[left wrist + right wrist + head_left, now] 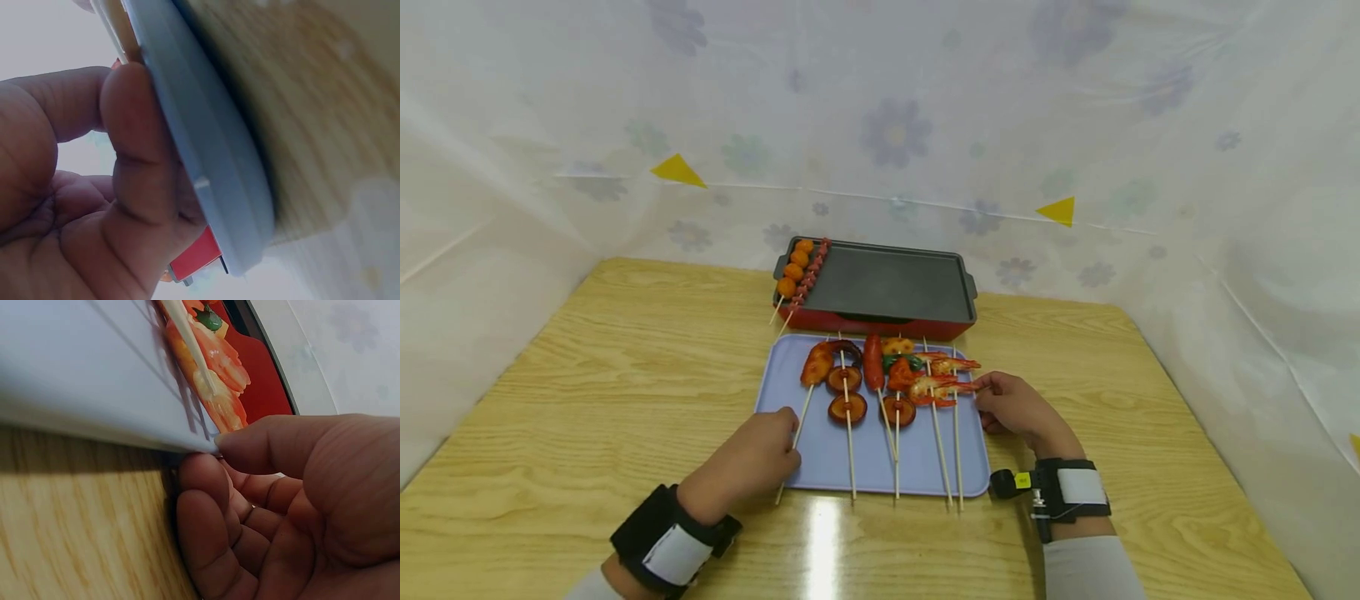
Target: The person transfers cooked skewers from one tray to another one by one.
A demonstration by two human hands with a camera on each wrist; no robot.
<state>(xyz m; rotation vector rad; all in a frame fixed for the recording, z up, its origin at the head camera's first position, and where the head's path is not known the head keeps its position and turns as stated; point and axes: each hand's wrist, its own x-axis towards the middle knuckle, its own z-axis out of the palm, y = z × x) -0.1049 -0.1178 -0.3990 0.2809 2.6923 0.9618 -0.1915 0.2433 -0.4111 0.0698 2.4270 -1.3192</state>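
A pale blue tray [874, 477] lies on the table with several food skewers on it. My left hand [751, 457] grips the tray at its left edge, right by the stick of a chicken wing skewer [817, 364]. Seen from the left wrist, curled fingers [140, 137] lie along the outer side of the rim. At the right edge my right hand [1018, 408] pinches the tray, thumb [250, 447] on the rim and fingertips below. Close beside that hand are shrimp skewers [934, 388]. A sausage skewer [872, 362] and mushroom skewers [847, 408] occupy the middle.
Behind the tray stands a red grill with a dark flat plate [887, 279]. An orange ball skewer [793, 272] and a thin reddish skewer [811, 275] lie at its left end. A wooden table [587, 392] carries everything, with a flowered curtain [895, 108] around it.
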